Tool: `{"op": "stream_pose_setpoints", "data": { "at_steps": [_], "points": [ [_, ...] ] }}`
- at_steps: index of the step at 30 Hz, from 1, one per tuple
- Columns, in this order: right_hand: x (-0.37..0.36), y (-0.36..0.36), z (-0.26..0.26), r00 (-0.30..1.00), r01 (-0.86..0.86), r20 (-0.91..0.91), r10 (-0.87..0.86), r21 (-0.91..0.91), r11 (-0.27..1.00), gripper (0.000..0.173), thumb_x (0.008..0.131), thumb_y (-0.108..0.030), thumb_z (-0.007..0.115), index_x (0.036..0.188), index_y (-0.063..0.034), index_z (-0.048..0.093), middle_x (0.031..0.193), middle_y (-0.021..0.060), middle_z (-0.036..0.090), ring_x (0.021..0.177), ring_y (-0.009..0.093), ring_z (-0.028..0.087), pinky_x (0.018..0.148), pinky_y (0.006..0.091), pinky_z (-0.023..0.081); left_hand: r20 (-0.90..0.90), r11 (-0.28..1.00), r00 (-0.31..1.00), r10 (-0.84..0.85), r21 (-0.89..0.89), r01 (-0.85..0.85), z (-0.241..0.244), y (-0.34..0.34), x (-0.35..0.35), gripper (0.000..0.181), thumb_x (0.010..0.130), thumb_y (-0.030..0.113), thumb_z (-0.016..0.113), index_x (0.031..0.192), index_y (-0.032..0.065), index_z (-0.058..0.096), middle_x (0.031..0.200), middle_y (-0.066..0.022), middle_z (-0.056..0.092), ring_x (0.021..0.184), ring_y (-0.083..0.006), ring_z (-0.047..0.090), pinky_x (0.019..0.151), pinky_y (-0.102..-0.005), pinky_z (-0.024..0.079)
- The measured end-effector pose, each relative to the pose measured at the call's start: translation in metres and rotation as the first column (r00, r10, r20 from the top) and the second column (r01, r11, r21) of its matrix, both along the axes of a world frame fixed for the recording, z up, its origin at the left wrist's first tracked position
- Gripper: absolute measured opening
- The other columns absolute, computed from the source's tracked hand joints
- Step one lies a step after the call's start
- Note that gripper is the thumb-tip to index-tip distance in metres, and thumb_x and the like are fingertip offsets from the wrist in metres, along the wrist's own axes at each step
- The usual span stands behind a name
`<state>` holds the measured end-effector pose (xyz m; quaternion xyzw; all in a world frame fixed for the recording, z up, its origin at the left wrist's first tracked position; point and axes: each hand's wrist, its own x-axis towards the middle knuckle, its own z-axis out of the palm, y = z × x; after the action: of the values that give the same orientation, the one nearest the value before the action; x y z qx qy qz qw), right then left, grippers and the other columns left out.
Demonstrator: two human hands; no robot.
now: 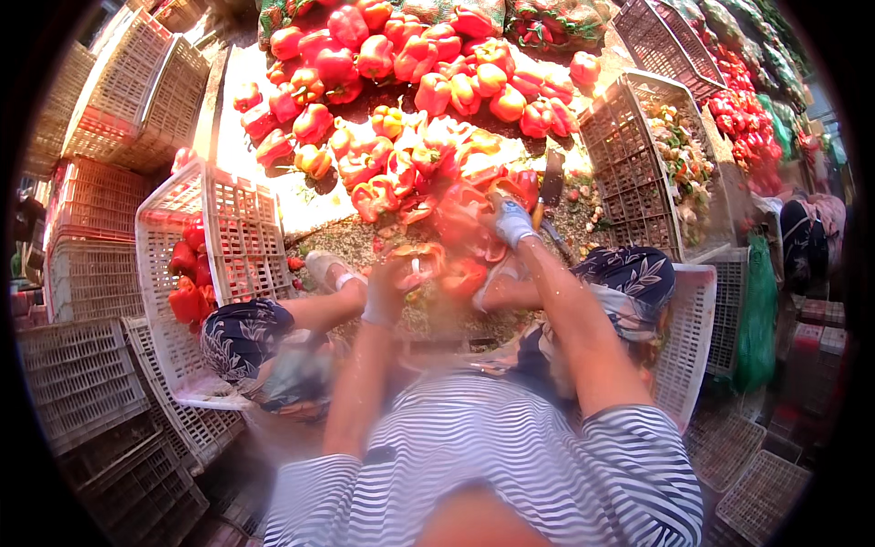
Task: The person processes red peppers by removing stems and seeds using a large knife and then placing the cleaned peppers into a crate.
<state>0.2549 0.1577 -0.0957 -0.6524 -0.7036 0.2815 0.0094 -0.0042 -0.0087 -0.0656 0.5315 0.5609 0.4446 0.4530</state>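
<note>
My left hand (387,287), in a pale glove, is closed on a cut red bell pepper half (420,265) whose hollow side shows. My right hand (511,217), gloved in white with a bluish patch, reaches to the heap of cut red peppers (465,212); its fingertips touch an orange-red pepper piece, and blur hides how firmly they hold it. Beside that hand lie a dark-bladed knife (552,179) and a wooden-looking handle (538,215). Whole red bell peppers (376,58) are piled beyond the cut ones. Another cut red pepper (463,277) lies between my feet.
At my left stands a white plastic crate (247,232) with red peppers inside; stacked crates (102,191) rise behind it. A crate of pepper scraps (677,157) stands at the right. Farther right are a green mesh bag (755,314) and a partly visible person (813,225).
</note>
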Motion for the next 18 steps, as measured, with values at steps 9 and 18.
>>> {"op": "stream_pose_setpoints", "data": {
  "at_steps": [9,18],
  "points": [
    [-0.069,0.033,-0.042,0.944,0.284,0.216,-0.250,-0.141,0.948,0.044,0.083,-0.036,0.061,0.118,-0.0084,0.063,0.119,0.0201,0.066,0.113,0.035,0.063,0.095,0.0445,0.049,0.084,0.987,0.992,0.097,-0.140,-0.084,-0.070,0.000,-0.004,0.028,0.092,0.008,0.054,0.117,-0.0022,0.061,0.110,-0.0109,0.064,0.099,-0.0203,0.065,0.081,-0.0325,0.058],
    [-0.072,-0.001,-0.037,0.889,0.284,-0.299,-0.348,-0.237,0.929,0.042,0.079,-0.026,0.059,0.111,0.0004,0.064,0.109,0.0276,0.066,0.103,0.041,0.063,0.087,0.0459,0.048,0.047,0.960,0.964,0.261,-0.120,-0.254,-0.157,-0.012,-0.013,0.038,0.096,0.015,0.054,0.132,0.0067,0.048,0.114,-0.0117,0.060,0.100,-0.0230,0.066,0.071,-0.0377,0.062]
  ]
}}
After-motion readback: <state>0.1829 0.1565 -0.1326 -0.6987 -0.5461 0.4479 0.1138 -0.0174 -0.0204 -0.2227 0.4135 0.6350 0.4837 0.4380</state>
